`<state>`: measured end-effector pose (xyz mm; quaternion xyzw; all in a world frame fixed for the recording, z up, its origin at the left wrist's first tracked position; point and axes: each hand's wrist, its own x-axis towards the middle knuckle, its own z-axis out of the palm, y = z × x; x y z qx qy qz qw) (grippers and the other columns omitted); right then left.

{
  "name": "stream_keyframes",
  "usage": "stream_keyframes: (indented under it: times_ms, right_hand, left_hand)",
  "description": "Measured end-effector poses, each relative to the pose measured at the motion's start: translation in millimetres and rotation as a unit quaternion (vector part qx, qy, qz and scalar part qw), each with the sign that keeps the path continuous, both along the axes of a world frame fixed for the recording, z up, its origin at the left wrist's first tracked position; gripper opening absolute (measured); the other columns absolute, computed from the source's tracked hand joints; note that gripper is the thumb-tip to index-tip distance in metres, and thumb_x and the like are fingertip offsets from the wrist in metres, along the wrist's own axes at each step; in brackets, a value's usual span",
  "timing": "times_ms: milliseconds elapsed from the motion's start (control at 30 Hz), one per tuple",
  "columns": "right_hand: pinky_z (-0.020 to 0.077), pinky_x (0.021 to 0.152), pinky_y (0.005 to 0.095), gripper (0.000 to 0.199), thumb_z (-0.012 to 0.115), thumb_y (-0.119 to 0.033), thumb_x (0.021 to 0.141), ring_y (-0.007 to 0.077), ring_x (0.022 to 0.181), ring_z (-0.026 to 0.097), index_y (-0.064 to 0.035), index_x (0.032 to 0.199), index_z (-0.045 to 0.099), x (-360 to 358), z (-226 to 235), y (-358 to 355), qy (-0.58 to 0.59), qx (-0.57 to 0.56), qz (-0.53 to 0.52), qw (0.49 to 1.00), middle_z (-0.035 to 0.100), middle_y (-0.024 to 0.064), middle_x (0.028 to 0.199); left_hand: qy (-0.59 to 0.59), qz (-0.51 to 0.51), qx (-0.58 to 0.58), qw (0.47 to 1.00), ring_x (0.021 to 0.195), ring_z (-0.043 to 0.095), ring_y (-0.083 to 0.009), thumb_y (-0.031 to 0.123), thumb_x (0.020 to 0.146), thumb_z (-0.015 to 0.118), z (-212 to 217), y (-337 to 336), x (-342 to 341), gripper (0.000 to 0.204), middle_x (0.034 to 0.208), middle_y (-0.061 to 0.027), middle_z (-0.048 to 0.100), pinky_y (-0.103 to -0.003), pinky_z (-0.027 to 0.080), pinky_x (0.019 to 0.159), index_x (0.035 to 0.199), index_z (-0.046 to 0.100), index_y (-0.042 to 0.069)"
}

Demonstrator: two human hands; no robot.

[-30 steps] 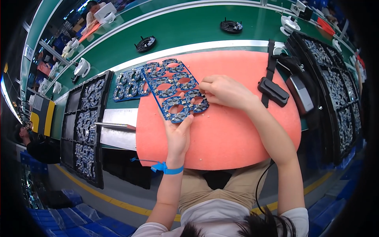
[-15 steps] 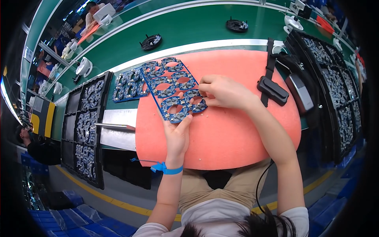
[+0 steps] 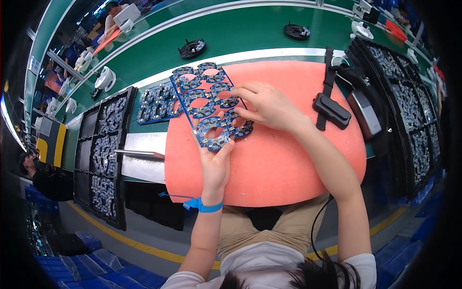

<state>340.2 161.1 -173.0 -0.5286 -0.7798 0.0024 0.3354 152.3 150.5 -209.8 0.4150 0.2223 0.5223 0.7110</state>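
Over the pink mat (image 3: 269,168), my left hand (image 3: 215,164) holds a blue circuit board panel (image 3: 201,114) from below at its near end. The panel is a sheet of several ring-shaped boards with round holes, tilted up off the mat. My right hand (image 3: 264,107) is at the panel's right edge, its fingers bent around the middle and near rings there; the fingertips are partly hidden. A blue wrist strap (image 3: 208,207) is on my left wrist. Another circuit board panel (image 3: 156,103) lies just left of the held one.
Black trays with ring boards stand at left (image 3: 126,144) and right (image 3: 409,111). A black strapped device (image 3: 333,111) lies on the mat's right. Black round parts (image 3: 192,48) and white housings sit along the green belt (image 3: 240,36). Other people work beyond.
My right hand has moved a little away from me and left along the panel's edge. The panel's far end has risen slightly. The black round parts on the belt have shifted right.
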Motion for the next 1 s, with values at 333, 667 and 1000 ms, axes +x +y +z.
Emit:
stream_keyframes:
  times_ms: [333, 667, 1000]
  right_hand:
    - [0.0481, 0.08, 0.0364, 0.025, 0.062, -0.016, 0.083, 0.0235, 0.092, 0.061, -0.0109, 0.108, 0.062, 1, -16, 12, -0.003, 0.039, 0.026, 0.999, 0.063, 0.0051, 0.104]
    - [0.0413, 0.095, 0.0406, 0.043, 0.058, -0.023, 0.088, 0.0313, 0.112, 0.051, -0.0093, 0.128, 0.05, -27, -14, 19, 0.056, 0.088, -0.014, 0.994, 0.053, 0.0106, 0.125]
    - [0.0383, 0.1, 0.0421, 0.039, 0.057, -0.021, 0.089, 0.0315, 0.118, 0.047, -0.0099, 0.125, 0.052, -27, -18, 18, 0.138, 0.053, 0.009, 0.989, 0.05, 0.0107, 0.13]
  left_hand:
    - [-0.01, -0.001, 0.002, 1.0, 0.121, 0.046, -0.022, -0.02, 0.08, 0.048, -2, 0, 1, 0.086, 0.141, -0.0173, 0.036, -0.034, 0.042, 0.097, 0.146, 0.008, 0.015]
    - [0.022, 0.016, 0.018, 0.999, 0.121, 0.045, -0.0225, -0.019, 0.078, 0.05, -10, 0, 1, 0.082, 0.135, -0.0125, 0.041, -0.038, 0.04, 0.1, 0.145, 0.016, 0.012]
    - [0.041, 0.034, 0.021, 0.998, 0.12, 0.046, -0.0214, -0.02, 0.078, 0.05, -11, -1, 1, 0.085, 0.132, -0.0108, 0.042, -0.036, 0.041, 0.099, 0.146, 0.014, 0.016]
